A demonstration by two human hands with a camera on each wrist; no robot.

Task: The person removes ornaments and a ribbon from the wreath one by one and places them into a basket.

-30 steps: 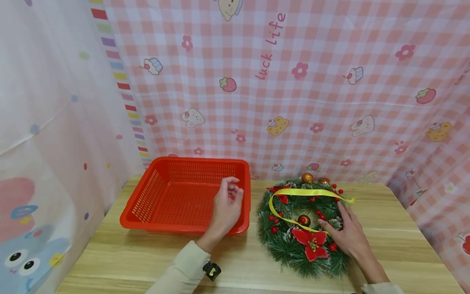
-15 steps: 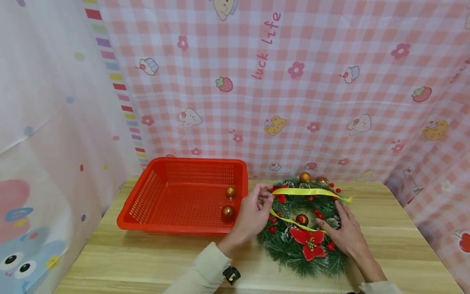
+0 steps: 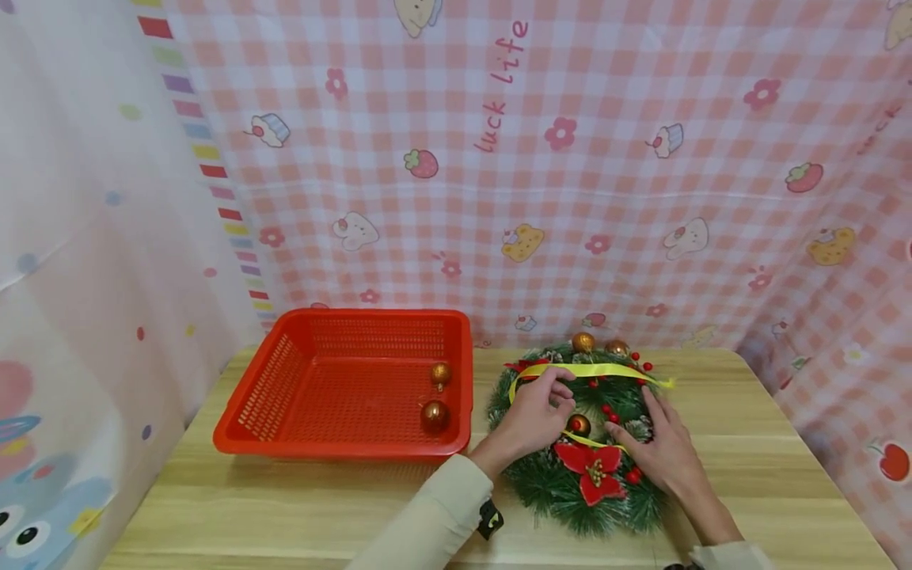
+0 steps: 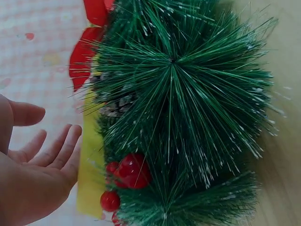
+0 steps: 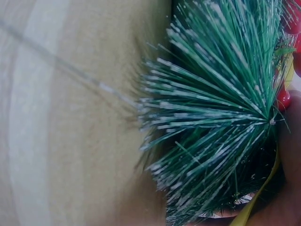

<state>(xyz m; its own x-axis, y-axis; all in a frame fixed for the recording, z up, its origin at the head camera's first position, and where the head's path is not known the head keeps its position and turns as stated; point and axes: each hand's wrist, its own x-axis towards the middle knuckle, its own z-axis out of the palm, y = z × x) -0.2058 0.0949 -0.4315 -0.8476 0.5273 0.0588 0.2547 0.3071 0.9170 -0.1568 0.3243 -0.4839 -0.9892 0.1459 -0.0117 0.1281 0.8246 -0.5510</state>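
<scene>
A green Christmas wreath (image 3: pixel 563 507) with red berries, pine cones and a red poinsettia (image 3: pixel 591 473) lies on the table. Yellow ribbon (image 3: pixel 602 370) loops across its top. My left hand (image 3: pixel 534 413) is over the wreath's left part, fingers loosely bent and holding nothing. In the left wrist view its fingertips come right beside the ribbon (image 4: pixel 91 183). My right hand (image 3: pixel 668 455) holds the wreath's right side, thumb toward the centre hole and fingers along the outer part. A brown-gold bauble (image 3: pixel 579 425) shows between the hands.
To the left stands a red plastic basket (image 3: pixel 342 451) with a large shiny bauble (image 3: pixel 435 416) and a smaller gold one (image 3: pixel 440 374) inside. Two more baubles (image 3: pixel 583 342) sit at the wreath's back edge, near the pink checked curtain (image 3: pixel 606 198).
My left hand has moved right, from over the basket to over the wreath, uncovering two baubles in the basket. The right hand has stayed on the wreath. The head view has shifted slightly.
</scene>
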